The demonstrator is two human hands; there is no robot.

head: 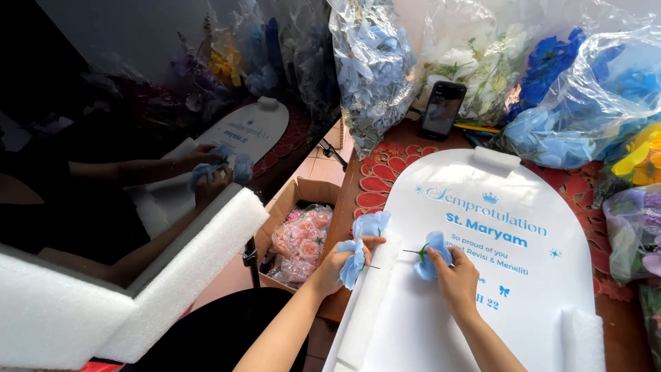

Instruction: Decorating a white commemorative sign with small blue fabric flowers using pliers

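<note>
- Head view: my left hand (335,265) is pinched shut on a pale blue fabric flower (354,262) at the left edge of the white arched board (509,275).
- My right hand (456,275) is clamped on a second blue flower (432,253), its thin stem pointing left over the board.
- Both look light, soft and easily crushed; I judge the stem base the safest hold.
- A third bloom (372,223) lies just above my left hand.
- The foam strip (368,303) lies between my hands.
- Further out, the bagged flowers (585,103) and the phone (442,109) crowd the far edge.
</note>
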